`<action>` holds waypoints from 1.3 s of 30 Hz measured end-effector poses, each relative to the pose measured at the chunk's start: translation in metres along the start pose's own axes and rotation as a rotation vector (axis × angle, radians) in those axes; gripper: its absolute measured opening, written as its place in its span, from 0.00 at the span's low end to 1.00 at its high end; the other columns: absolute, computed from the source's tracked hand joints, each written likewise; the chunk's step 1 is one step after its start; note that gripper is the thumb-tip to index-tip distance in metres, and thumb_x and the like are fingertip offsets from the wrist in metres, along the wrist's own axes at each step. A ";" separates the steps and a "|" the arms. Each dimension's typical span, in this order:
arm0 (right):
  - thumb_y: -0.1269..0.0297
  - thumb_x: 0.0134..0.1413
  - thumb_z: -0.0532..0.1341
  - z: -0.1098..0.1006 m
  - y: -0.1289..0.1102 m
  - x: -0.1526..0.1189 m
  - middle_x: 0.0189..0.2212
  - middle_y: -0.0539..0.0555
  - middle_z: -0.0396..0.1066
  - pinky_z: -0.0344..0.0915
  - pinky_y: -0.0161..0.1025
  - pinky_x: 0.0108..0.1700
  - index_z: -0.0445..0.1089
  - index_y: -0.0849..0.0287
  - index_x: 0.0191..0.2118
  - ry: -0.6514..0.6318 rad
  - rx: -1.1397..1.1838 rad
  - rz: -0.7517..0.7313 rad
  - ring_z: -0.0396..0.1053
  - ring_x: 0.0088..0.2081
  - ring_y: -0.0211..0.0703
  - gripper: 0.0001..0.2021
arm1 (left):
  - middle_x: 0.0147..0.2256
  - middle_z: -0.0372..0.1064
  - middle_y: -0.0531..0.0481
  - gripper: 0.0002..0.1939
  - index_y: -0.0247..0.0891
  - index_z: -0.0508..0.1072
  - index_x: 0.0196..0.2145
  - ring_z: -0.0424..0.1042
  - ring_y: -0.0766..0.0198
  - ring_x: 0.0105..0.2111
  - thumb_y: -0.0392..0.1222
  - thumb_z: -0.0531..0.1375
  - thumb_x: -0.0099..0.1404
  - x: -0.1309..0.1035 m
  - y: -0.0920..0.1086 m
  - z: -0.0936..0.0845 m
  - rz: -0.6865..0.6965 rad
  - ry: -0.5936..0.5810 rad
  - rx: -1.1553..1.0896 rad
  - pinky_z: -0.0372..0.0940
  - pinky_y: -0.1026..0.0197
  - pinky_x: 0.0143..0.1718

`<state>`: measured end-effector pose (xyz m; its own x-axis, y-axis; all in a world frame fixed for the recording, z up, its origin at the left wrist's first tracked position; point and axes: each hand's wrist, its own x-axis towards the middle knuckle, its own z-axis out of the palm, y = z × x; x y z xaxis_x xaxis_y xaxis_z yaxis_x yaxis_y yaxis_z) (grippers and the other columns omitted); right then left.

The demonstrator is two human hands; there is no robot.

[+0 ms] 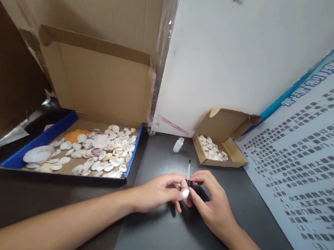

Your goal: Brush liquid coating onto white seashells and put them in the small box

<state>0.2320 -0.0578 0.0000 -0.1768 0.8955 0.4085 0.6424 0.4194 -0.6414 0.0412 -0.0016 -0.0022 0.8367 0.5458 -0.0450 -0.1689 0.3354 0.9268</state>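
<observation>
Here my left hand (pixel 158 191) pinches a small white shell (pixel 185 194) between thumb and fingertips, its grip closed on it just above the dark worktop (pixel 158 236). My right hand (pixel 209 205) meets it from the other side, its grip closed on the black cap of a thin brush applicator (pixel 189 173), whose stem stands upright above my fingers. The shell sits between both hands, right under the cap. Beyond them a small clear bottle (pixel 178 144) stands open on the worktop, just beside a small cardboard box (pixel 234 153) holding more shells. To the left, well apart, a large blue-edged cardboard tray (pixel 38 142) holds a spread of pale shells and one orange shell (pixel 73 135). A printed notice (pixel 310 171) lies at the right.
</observation>
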 end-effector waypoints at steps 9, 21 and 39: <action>0.70 0.54 0.57 -0.012 -0.015 -0.003 0.31 0.51 0.64 0.63 0.38 0.36 0.60 0.56 0.35 -0.055 0.156 -0.072 0.63 0.32 0.41 0.05 | 0.23 0.60 0.55 0.05 0.37 0.66 0.31 0.61 0.70 0.21 0.38 0.59 0.58 0.003 0.005 -0.010 -0.046 0.210 -0.189 0.58 0.68 0.22; 0.68 0.52 0.57 -0.006 -0.026 -0.008 0.26 0.47 0.61 0.61 0.36 0.32 0.57 0.55 0.33 -0.171 0.188 0.060 0.61 0.28 0.38 0.05 | 0.19 0.54 0.59 0.07 0.38 0.64 0.31 0.54 0.71 0.20 0.39 0.61 0.58 0.002 0.009 -0.005 -0.089 0.250 -0.199 0.52 0.68 0.22; 0.66 0.52 0.59 -0.004 -0.027 -0.009 0.29 0.50 0.67 0.64 0.35 0.32 0.60 0.55 0.34 -0.257 0.246 0.057 0.62 0.28 0.38 0.06 | 0.21 0.58 0.58 0.05 0.37 0.66 0.31 0.57 0.72 0.19 0.36 0.60 0.55 0.003 0.006 -0.006 -0.084 0.225 -0.138 0.55 0.68 0.22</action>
<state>0.2196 -0.0781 0.0162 -0.3479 0.9134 0.2112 0.4635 0.3634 -0.8082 0.0394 0.0071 0.0008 0.7166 0.6635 -0.2151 -0.1867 0.4796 0.8574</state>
